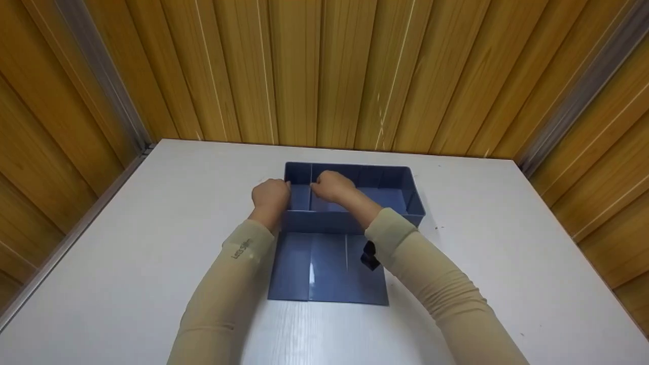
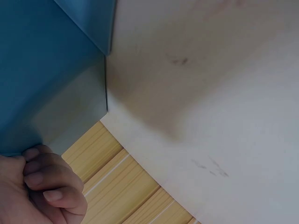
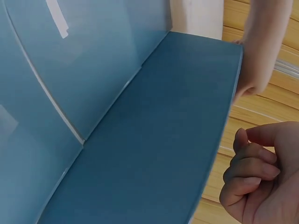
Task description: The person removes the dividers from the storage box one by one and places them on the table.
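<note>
A blue open box (image 1: 324,221) stands on the white table, with a thin upright divider (image 1: 311,192) near its left end. My left hand (image 1: 271,195) grips the top edge of the box's left wall, fingers curled against the outside in the left wrist view. Over the box, just right of the divider, is my right hand (image 1: 333,186). Its fingers are curled above the front wall (image 3: 149,121), and nothing shows between them in the right wrist view. A flat blue panel (image 1: 329,268) with crease lines lies along the box's near side.
The white table (image 1: 177,243) extends around the box on all sides. Wood-patterned ribbed walls (image 1: 345,76) stand behind and to both sides, with metal posts at the corners. A small black device (image 1: 370,256) sits at my right wrist, above the panel.
</note>
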The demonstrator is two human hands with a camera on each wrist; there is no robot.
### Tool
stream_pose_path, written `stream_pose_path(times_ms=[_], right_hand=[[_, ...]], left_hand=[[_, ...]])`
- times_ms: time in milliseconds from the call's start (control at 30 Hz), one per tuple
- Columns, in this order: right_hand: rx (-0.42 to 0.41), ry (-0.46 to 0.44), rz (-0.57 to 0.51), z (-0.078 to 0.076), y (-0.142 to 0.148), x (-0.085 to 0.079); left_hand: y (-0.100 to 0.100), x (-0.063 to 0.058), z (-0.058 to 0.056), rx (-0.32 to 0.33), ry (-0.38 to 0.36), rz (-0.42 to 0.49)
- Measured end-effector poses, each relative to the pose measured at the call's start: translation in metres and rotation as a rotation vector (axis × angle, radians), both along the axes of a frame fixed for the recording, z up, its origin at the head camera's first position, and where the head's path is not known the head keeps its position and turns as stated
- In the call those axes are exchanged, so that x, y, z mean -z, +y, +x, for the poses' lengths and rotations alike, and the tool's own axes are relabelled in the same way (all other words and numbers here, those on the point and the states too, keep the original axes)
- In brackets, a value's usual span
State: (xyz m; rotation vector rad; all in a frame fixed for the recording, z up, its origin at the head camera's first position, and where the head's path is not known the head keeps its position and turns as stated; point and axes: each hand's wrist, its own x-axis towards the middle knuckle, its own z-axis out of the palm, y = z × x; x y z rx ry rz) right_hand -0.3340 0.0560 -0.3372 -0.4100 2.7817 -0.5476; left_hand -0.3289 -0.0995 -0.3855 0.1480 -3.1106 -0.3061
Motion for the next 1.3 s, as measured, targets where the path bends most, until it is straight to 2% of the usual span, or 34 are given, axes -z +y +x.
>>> stream_pose_path(times_ms=[567, 1033, 1300], right_hand=[[0.006, 0.018, 0.03, -0.004, -0.016, 0.021], [0.021, 0.071, 0.029, 0.0, -0.019, 0.026], [0.024, 0.054, 0.017, 0.001, -0.019, 0.026]], left_hand=[[-0.002, 0.001, 0.0, 0.008, 0.024, 0.004], [-0.001, 0.001, 0.002, 0.022, 0.023, -0.027], [-0.003, 0.002, 0.002, 0.012, 0.017, -0.008]])
